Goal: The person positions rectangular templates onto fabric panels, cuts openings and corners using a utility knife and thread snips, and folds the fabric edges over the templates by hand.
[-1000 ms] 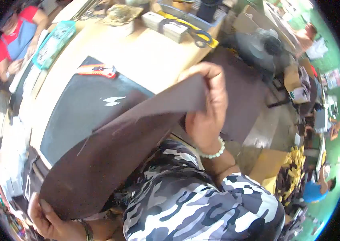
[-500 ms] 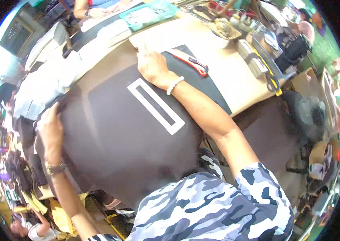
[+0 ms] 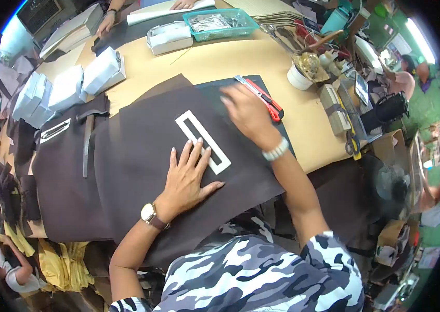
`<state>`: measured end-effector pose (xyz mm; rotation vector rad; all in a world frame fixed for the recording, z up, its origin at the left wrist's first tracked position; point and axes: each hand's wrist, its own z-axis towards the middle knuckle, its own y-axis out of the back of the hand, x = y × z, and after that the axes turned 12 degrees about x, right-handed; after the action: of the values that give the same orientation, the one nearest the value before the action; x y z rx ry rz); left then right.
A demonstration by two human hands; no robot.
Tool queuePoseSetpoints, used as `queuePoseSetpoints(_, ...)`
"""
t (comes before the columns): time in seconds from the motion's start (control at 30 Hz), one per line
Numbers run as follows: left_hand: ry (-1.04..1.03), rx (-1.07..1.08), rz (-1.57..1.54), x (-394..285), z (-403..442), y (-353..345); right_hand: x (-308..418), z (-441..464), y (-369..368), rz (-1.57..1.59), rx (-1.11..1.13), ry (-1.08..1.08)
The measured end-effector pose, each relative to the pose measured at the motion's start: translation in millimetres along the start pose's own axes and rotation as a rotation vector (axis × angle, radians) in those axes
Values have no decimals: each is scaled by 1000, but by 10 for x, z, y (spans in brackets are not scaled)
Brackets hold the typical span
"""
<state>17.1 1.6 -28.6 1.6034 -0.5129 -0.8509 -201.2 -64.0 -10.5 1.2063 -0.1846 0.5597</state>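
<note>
A large dark brown sheet of material (image 3: 142, 156) covers the table in front of me, with a white rectangular frame-shaped strip (image 3: 221, 162) on it. My left hand (image 3: 186, 179) lies flat on the sheet, fingers spread, fingertips at the strip's left edge. Above the sheet's upper right part is my right hand (image 3: 251, 112), slightly blurred, its fingers apart and holding nothing visible. Close beside it, a red utility knife (image 3: 271, 106) rests on a dark green mat (image 3: 267, 86), partly hidden by that hand. A hammer (image 3: 89, 148) lies on the dark material to the left.
Stacks of white packets (image 3: 66, 88) stand at the far left. A teal basket (image 3: 222, 36) of small pieces sits at the back, near another person's hands (image 3: 183, 4). On the right are a white pot (image 3: 299, 78) and yellow-handled scissors (image 3: 353, 145).
My left hand has moved from the sheet's left edge to beside the white strip. My right hand has shifted right, towards the knife. The sheet lies flatter, and the hammer now shows.
</note>
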Motion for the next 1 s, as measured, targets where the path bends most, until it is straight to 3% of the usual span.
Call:
queuePoseSetpoints(0.17,-147,91,-95,-219,-79,-87,58,-1126,405,-116,57,-348)
queuePoseSetpoints(0.27,-138,146,-163,-427,-48,-111,104,-1388,390,-125,16,-417)
queuePoseSetpoints(0.4,-127,140,-67,-557,79,-188,57,-1367,435,124,-9,-571)
queuePoseSetpoints(0.53,-160,131,-40,-671,236,-301,-124,-1300,515,174,-162,-598)
queuePoseSetpoints(0.67,-130,87,-73,-811,351,-301,178,-1238,708,468,-381,-543)
queuePoseSetpoints(0.73,-108,69,-73,-850,412,-289,522,-1204,751,631,-253,-454)
queuePoseSetpoints(0.8,-116,74,-72,-813,477,-420,702,-1211,624,679,-46,-213)
queuePoseSetpoints(0.87,-116,-56,51,-781,484,-544,876,-1215,452,851,123,-268)
queuePoseSetpoints(0.9,-120,-41,-82,-779,477,-486,867,-1239,360,832,28,-284)
queuePoseSetpoints(1.0,-8,-23,-26,-768,430,-481,629,-1465,-11,663,-185,-313)
